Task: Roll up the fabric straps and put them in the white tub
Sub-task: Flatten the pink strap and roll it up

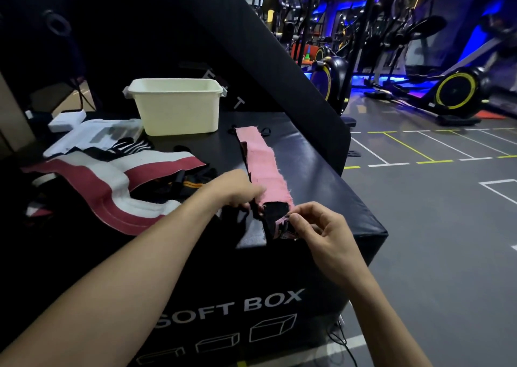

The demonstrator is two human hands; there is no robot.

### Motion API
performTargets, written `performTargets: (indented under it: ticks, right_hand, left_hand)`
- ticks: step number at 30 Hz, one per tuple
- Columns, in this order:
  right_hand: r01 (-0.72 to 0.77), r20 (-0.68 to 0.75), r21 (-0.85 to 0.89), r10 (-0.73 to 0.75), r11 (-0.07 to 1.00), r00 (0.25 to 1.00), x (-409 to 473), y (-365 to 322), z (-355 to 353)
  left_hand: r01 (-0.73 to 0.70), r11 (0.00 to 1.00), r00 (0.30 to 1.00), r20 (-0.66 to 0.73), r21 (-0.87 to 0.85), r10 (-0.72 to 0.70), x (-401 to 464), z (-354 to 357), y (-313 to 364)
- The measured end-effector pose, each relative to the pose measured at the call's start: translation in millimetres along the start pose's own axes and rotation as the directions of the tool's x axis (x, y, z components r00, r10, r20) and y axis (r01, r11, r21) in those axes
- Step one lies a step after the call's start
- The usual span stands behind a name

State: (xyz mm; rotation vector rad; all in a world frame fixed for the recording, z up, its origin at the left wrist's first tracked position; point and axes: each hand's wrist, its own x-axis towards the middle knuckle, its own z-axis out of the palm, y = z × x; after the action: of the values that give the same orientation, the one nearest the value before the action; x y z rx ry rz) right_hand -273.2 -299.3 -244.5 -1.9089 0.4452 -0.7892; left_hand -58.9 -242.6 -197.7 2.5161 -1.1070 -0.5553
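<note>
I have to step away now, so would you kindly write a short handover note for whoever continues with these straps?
Left hand: pinches the near end of the pink strap at its left edge.
Right hand: pinches the strap's black tab end at the box's front edge.
Pink strap: lies flat along the black soft box, not yet rolled.
White tub: at the back of the box; its inside is not visible.
Red and white strap: unrolled on the left, among other dark straps.
Left: roll each strap and put it in the tub.

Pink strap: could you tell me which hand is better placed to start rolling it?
Probably the right hand: it already pinches the pink strap's near end, while the left hand steadies the strap beside it.
</note>
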Motion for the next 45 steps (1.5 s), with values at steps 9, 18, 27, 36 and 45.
performTargets:
  ticks: [9,18,27,36,45]
  right_hand:
    - [0.072,0.054,-0.048,-0.069,0.996,0.996,0,2,-9]
    - [0.064,0.006,-0.175,-0.064,0.982,0.998,6,18,5]
    - [0.035,-0.078,-0.13,-0.045,0.991,0.996,12,19,19]
    - [0.091,-0.134,-0.24,-0.126,0.966,0.983,9,24,20]
    - [0.028,-0.132,-0.272,-0.067,0.962,0.989,1,25,10]
  left_hand:
    - [0.167,0.907,0.985,0.099,-0.386,-0.139,33,2,-2]
    - [0.009,0.823,0.985,-0.136,-0.568,-0.105,56,-5,5]
    - [-0.426,0.905,0.823,-0.425,-0.021,0.377,-16,9,-7]
    - [-0.515,0.844,0.837,-0.302,-0.15,0.457,-56,56,-32]
    - [-0.579,0.813,0.754,-0.416,-0.058,0.508,-63,64,-39]
